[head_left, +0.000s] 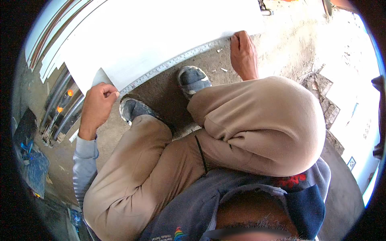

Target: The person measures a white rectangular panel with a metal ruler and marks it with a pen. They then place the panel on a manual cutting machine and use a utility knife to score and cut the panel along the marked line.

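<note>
A large white sheet (161,32) lies on the floor in front of me, its face washed out by bright light. Along its near edge runs a long, silvery ruler (169,63) with fine marks. My left hand (98,102) is closed in a pinch at the ruler's left end, by a corner of the sheet where a small flap stands up. At the other end, my right hand (243,54) has its fingers curled down over the ruler and the sheet's edge; its fingertips are partly hidden.
My shoes (193,80) are just short of the ruler, between my hands. At the left lie dark pipes (64,104) with orange spots, and beyond them a blue-grey bag (34,172). Broken masonry (329,108) borders the right side. Small white scraps (223,70) dot the floor.
</note>
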`<state>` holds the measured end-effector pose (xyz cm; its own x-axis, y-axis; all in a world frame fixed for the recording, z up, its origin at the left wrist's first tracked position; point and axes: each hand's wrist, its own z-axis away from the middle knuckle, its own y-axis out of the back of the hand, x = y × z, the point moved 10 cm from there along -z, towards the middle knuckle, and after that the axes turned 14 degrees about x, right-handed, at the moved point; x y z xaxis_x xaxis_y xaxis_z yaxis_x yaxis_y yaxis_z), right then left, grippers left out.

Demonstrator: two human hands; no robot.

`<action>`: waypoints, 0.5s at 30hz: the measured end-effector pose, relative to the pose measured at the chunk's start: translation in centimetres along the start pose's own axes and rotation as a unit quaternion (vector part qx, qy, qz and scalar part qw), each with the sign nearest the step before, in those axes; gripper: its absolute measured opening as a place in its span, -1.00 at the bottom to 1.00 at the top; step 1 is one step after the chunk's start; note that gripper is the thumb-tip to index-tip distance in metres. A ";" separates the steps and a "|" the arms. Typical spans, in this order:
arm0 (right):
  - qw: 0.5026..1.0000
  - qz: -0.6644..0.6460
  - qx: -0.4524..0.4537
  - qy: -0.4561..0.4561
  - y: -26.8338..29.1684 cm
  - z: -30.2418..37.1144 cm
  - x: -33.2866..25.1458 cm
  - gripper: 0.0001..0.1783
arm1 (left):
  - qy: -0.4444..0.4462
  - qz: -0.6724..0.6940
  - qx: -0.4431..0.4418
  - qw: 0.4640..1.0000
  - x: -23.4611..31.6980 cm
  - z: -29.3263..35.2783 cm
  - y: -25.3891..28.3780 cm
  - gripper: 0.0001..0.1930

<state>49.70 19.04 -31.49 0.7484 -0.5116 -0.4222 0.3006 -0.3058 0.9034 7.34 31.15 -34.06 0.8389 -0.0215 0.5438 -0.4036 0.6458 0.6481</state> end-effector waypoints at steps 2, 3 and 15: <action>0.998 -0.043 0.018 0.046 0.7 -0.6 -1.6 -0.80 | 0.002 -0.008 -0.008 1.000 -0.4 0.1 -0.3 -0.79; 0.995 -0.046 0.039 0.076 1.5 -0.7 -2.4 -0.79 | 0.002 -0.014 -0.010 1.000 -0.7 0.3 -0.2 -0.79; 0.982 -0.018 -0.142 -0.124 1.3 4.3 5.7 -0.65 | -0.003 0.034 -0.182 0.983 -8.0 10.3 -5.4 -0.83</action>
<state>51.81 12.32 -33.04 0.5779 -0.6950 -0.4278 0.5032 -0.1093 0.8572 -0.96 19.98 -36.42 0.8122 0.0279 0.5827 -0.3002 0.8765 0.3764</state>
